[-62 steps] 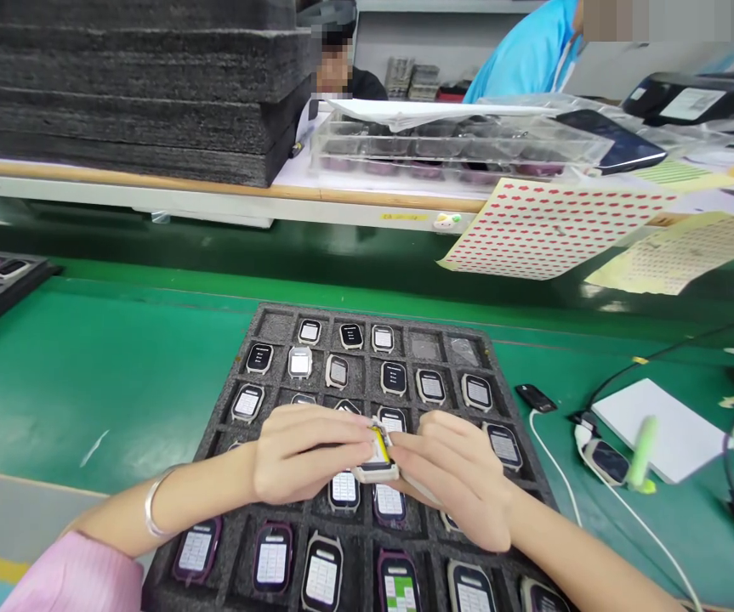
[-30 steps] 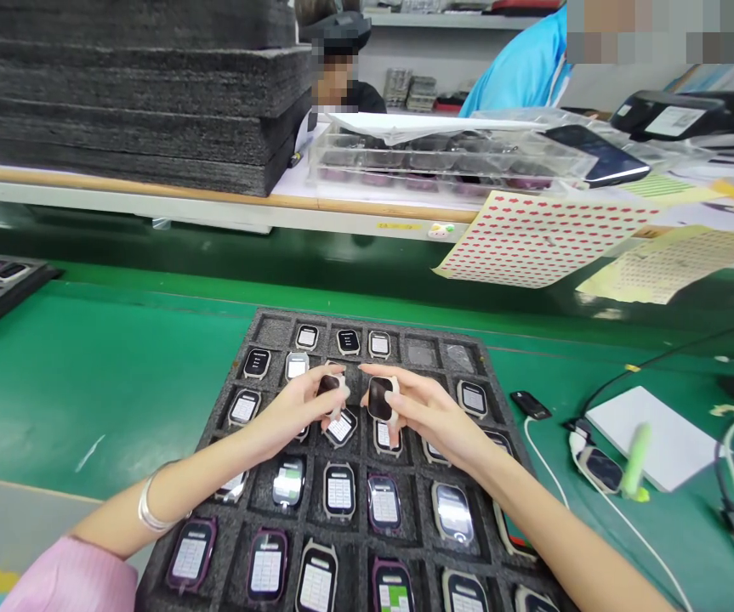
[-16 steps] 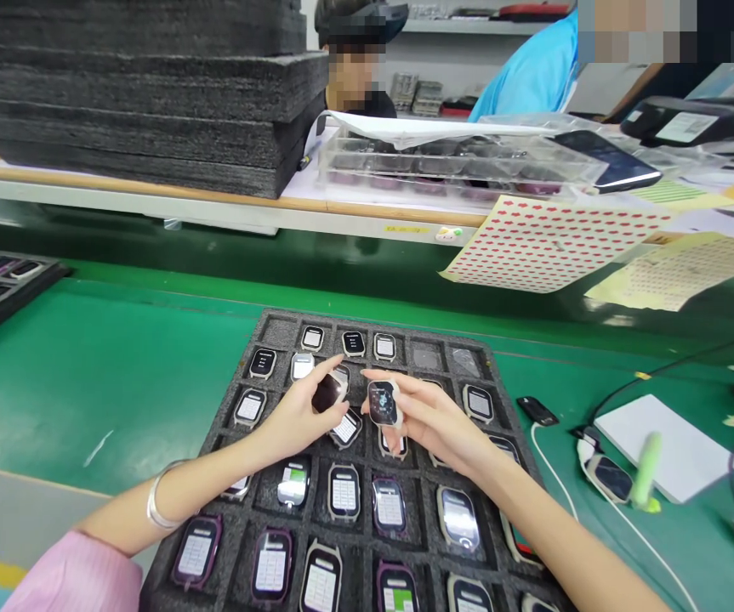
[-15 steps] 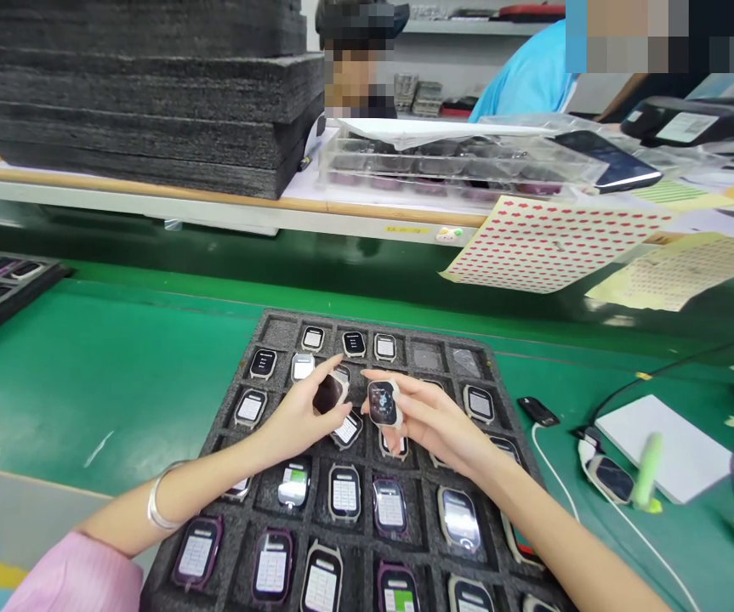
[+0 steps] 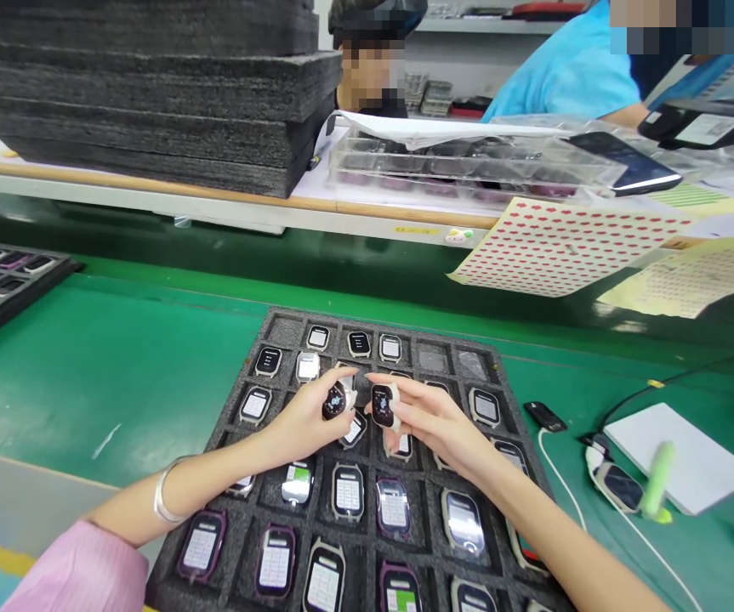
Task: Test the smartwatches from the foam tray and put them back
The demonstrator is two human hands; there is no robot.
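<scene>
My left hand is closed around a smartwatch without a strap, its dark screen lit with a small picture. In my right hand a second smartwatch with a pale case is gripped by its sides, its screen showing a similar picture. Both watches are held close together above a black foam tray. The tray's compartments hold several more watch bodies, some pale like the silver one, others purple-framed like this one. Most of their screens show white lists. My hands cover part of the middle compartments.
Thick black foam sheets are stacked on the shelf at left. Another watch tray lies far left. At right are a cabled black device, a white pad and a green marker. Two people are beyond the shelf.
The screen of the watch in my left hand has gone from dark to lit. Both hands keep their hold, and the whole view has shifted slightly.
</scene>
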